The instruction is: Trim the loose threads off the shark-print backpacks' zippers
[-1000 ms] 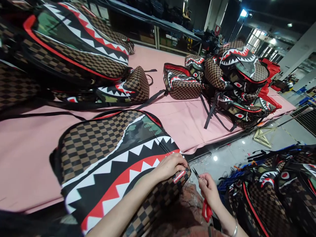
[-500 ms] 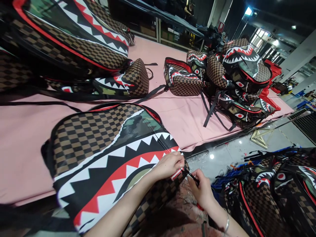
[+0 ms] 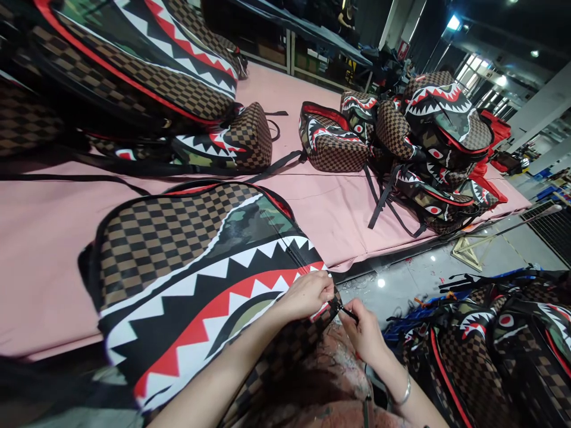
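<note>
A brown-and-black checkered backpack (image 3: 165,244) with a shark-mouth print lies across the edge of the pink table, its lower corner towards me. My left hand (image 3: 310,294) is closed on the backpack's right edge, close to a small red-and-white label. Just right of it, my right hand (image 3: 366,333) pinches a thin black zipper pull (image 3: 348,311) at the bag's corner. A silver bracelet is on my right wrist. The fingertips of my left hand are partly hidden behind its knuckles.
Large backpacks (image 3: 147,65) stand at the upper left of the pink table (image 3: 330,208). More bags (image 3: 441,119) are piled at its far right. Other backpacks (image 3: 473,345) lie at the lower right, beside the floor. A person (image 3: 347,21) is in the background.
My right hand has shifted slightly up and right with the zipper pull, which now lies at a flatter angle. My left hand keeps its hold, and the view has moved slightly.
</note>
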Available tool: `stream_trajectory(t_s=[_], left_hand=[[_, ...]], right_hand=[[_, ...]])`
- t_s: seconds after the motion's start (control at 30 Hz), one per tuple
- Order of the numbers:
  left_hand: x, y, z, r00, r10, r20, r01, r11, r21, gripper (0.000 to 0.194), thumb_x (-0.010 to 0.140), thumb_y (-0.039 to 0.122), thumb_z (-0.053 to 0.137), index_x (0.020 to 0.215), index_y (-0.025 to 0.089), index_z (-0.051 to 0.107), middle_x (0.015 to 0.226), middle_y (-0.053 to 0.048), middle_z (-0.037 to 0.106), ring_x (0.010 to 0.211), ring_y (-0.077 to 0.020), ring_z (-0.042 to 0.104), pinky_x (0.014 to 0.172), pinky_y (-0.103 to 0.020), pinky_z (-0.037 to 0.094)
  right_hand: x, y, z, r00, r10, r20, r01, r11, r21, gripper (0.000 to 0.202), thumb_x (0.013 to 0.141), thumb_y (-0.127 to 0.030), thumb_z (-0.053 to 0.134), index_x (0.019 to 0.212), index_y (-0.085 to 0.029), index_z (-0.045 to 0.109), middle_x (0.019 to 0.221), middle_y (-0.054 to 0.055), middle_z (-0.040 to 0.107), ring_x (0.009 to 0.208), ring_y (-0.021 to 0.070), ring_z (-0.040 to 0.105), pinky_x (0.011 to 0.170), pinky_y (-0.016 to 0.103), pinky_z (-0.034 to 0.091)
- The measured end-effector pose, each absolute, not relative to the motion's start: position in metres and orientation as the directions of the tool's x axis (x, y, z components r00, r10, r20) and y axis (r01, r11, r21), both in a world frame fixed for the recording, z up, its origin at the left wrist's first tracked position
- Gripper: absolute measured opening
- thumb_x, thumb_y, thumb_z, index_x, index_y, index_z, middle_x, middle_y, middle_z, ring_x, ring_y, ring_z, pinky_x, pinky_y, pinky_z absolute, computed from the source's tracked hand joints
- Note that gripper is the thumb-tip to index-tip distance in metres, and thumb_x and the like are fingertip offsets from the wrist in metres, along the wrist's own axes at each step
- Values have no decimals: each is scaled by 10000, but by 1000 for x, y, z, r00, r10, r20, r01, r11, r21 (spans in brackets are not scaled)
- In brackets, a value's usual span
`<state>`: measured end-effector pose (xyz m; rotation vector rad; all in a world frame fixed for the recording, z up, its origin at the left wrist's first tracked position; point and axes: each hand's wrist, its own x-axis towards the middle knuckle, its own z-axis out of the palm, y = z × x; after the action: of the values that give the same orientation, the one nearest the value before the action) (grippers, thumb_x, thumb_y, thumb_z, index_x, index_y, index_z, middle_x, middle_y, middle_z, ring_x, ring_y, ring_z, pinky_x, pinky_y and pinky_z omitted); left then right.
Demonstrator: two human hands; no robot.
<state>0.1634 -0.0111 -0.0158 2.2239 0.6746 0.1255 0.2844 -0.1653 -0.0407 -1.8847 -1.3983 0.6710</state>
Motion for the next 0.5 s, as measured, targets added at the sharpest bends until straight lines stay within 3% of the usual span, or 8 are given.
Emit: stream_trajectory(t_s=[0.23,0.37,0.5], left_hand=[[168,-1,-15,791,598,-125,456,-442,772,126,720,245,459,637,193,539,718,2,568,654,-142,523,561,-232,341],[155,7,-18,642,754,-138,567,-347,747,313,814,375,350,697,186,571,681,-24,556,663,-179,531,598,-276,381],[135,-12,-26,525,847,87,550,-416,724,274,788,319,421,952,193,600,1091,-86,552,1016,-236,523,826,-346,411]], right_hand=[[283,-164,-41,327,945,-23,515,-199,-834,188,867,-333,467,774,-174,503,602,-41,446,553,99,395,522,200,302],[292,-168,-52,427,904,-8,406,-200,-892,168,853,-330,486,810,-169,504,638,-38,428,588,103,394,562,208,324],[305,-175,-61,439,898,-20,366,-199,-909,173,835,-337,517,845,-165,511,664,-31,462,600,106,417,577,212,343]])
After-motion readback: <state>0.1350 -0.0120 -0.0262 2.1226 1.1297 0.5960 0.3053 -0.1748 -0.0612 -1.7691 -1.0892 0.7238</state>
